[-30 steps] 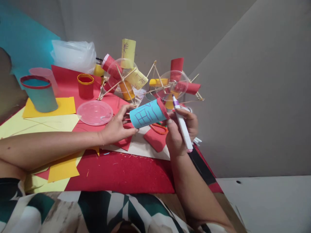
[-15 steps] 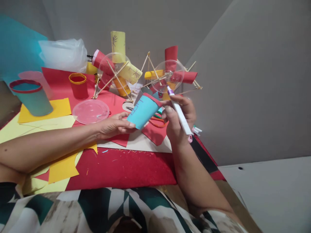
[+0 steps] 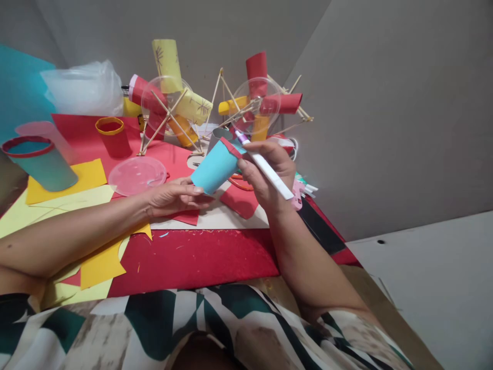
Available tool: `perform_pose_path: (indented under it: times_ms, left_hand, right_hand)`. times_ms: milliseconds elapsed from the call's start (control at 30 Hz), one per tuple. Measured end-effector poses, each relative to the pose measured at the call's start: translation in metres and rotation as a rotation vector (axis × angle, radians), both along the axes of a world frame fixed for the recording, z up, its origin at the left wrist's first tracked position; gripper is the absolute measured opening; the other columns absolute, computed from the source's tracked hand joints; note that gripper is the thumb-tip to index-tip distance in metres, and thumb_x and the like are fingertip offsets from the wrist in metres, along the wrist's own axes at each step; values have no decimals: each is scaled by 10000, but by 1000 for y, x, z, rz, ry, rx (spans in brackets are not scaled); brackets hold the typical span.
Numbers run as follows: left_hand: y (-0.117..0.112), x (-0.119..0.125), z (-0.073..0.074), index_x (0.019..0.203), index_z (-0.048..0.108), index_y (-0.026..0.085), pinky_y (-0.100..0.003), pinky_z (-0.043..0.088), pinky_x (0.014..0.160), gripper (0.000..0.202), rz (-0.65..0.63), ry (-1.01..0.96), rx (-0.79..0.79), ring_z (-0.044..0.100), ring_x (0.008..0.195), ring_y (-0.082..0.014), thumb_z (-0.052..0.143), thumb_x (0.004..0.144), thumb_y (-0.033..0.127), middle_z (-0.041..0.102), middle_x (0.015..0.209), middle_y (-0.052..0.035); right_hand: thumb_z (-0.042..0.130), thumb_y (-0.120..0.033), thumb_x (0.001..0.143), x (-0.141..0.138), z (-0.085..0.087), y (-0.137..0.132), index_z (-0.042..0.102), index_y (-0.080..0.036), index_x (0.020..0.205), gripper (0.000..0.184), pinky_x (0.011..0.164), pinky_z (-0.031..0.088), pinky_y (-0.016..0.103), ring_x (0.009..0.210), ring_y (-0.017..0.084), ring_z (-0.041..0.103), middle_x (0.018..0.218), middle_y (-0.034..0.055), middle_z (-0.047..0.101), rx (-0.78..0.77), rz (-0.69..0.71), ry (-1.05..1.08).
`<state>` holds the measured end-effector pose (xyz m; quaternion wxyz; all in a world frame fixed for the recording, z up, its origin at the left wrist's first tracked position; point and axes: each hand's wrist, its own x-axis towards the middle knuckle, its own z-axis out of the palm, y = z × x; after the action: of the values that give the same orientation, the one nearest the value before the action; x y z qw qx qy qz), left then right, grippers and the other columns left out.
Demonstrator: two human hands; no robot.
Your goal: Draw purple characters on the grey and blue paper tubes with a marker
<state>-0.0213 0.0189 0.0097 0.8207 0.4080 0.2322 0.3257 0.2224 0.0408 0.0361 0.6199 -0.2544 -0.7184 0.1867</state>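
**Inspector:** Report on the right hand (image 3: 265, 187).

**Assistant:** It is closed round a white marker (image 3: 269, 172), held slantwise with the purple tip up and to the left. The thumb and forefinger also touch the red rim of the blue paper cup (image 3: 211, 169).

**Inspector:** Where is the cup?

**Assistant:** It is raised off the table and tilted, rim up and to the right, between the two hands. It is above the cream board (image 3: 215, 218) and the red paper scrap (image 3: 241, 201).

**Inspector:** And the left hand (image 3: 169, 195)?

**Assistant:** The fingers reach forward with their tips against the cup's bottom end. I cannot tell whether they pinch the edge or only prop it. The forearm lies across the yellow sheets (image 3: 65, 177).

**Inspector:** What else is there?

**Assistant:** A clear plastic lid (image 3: 137, 174) lies flat just left of the left hand. Orange scissor handles (image 3: 235, 183) show behind the cup. Further back stand two stick-and-paper-roll wheels, one on the left (image 3: 169, 103) and one on the right (image 3: 258, 100). To the left are a red cup with a yellow rim (image 3: 113, 139) and a teal cup with a red rim (image 3: 38, 164). A plastic bag (image 3: 82, 90) is behind them. A large red sheet (image 3: 192, 259) covers the near edge.
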Motion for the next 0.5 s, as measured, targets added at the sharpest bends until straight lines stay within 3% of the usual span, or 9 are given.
perform_pose_path:
  times_ms: [100, 200, 367, 500]
  left_hand:
    - [-4, 5, 2, 1244, 710, 180, -435, 521, 1166, 634, 124, 53, 35, 753, 1187, -259, 1014, 691, 248, 788, 1266, -130]
    - [-6, 7, 1, 1293, 652, 217, -437, 530, 1132, 743, 198, 151, 50, 764, 1164, -264, 1036, 657, 243, 774, 1284, -120]
    - [-5, 7, -4, 1454, 570, 259, -452, 554, 1021, 966, 266, 248, 107, 769, 1090, -288, 1049, 615, 288, 770, 1233, -111]
    - [-5, 8, -3, 1469, 560, 258, -467, 565, 1008, 998, 239, 207, 148, 773, 1074, -305, 1047, 598, 252, 774, 1225, -121]
  right_hand:
    - [861, -307, 902, -3, 2, -4, 756, -318, 1103, 226, 718, 645, 299, 799, 140, 723, 978, -25, 757, 8, -8, -39]
    - [842, -231, 890, -7, 2, -8, 769, -324, 1089, 232, 714, 638, 291, 799, 137, 728, 962, -37, 771, 7, 9, -51]
    - [843, -294, 892, -11, 1, -14, 769, -304, 1084, 206, 671, 624, 298, 751, 142, 699, 924, -27, 768, -6, 5, -92]
    - [840, -295, 901, -10, 1, -16, 768, -304, 1099, 211, 713, 640, 305, 774, 143, 715, 931, -26, 770, 40, 0, -98]
